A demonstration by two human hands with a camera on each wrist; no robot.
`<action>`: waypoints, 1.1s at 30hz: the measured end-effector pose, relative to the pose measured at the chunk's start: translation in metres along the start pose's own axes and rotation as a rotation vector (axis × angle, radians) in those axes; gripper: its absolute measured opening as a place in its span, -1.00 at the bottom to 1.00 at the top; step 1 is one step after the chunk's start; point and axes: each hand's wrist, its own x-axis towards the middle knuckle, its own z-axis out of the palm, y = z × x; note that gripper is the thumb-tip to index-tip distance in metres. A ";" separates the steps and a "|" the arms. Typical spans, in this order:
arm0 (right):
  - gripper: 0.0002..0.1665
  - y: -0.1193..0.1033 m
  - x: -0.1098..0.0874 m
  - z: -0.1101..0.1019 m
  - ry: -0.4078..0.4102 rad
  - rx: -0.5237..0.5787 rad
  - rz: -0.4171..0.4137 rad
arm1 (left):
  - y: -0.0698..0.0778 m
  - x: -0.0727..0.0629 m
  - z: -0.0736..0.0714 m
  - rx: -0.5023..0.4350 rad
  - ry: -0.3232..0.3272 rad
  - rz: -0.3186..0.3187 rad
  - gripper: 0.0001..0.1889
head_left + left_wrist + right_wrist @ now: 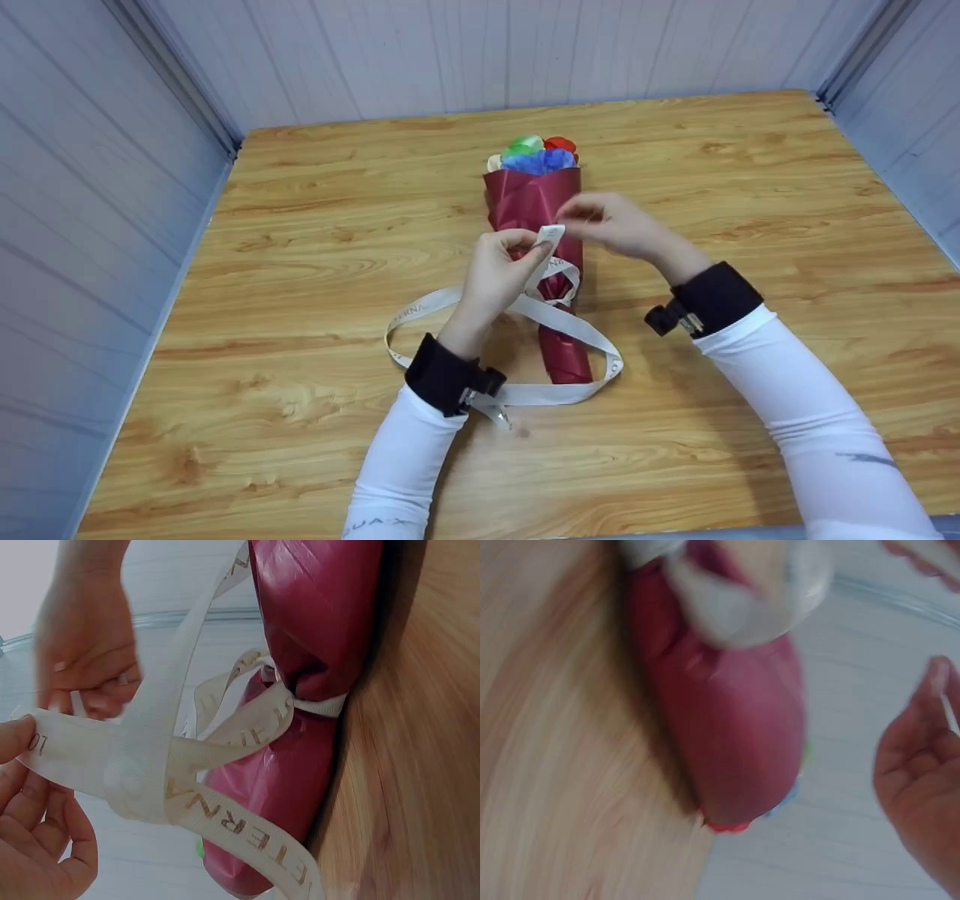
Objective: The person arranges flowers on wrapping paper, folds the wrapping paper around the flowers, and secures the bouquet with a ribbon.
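A bouquet of fabric-like flowers (536,156) in dark red wrapping paper (567,346) lies on the table. White ribbon (232,821) with gold lettering is tied around its narrowed middle, and loose loops spread over and beside the lower wrapping. My left hand (495,274) pinches a length of this ribbon between thumb and fingers, above the bouquet. Beside it, my right hand (611,221) has bent fingers; a thin white strip, apparently ribbon, shows between its fingertips in the right wrist view. The right wrist view is blurred.
The wooden table (300,337) carries the bouquet near its middle. Pale panel walls (465,60) stand at the back and on both sides. A ribbon loop (420,304) lies left of the wrapping, and another strand passes near my left wrist.
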 end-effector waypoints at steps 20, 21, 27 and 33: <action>-0.62 0.010 -0.005 0.050 -0.253 -0.376 0.115 | -0.004 0.003 -0.003 -0.014 -0.006 -0.006 -0.86; -0.63 0.011 -0.005 0.050 -0.265 -0.372 0.111 | -0.004 0.003 -0.003 -0.014 -0.005 -0.008 -0.86; -0.78 0.008 -0.007 0.054 -0.319 -0.373 0.078 | -0.006 0.005 -0.003 -0.014 -0.004 -0.008 -0.86; -0.84 0.011 -0.008 0.048 -0.236 -0.318 0.041 | -0.007 0.005 -0.003 -0.040 0.001 0.003 -0.86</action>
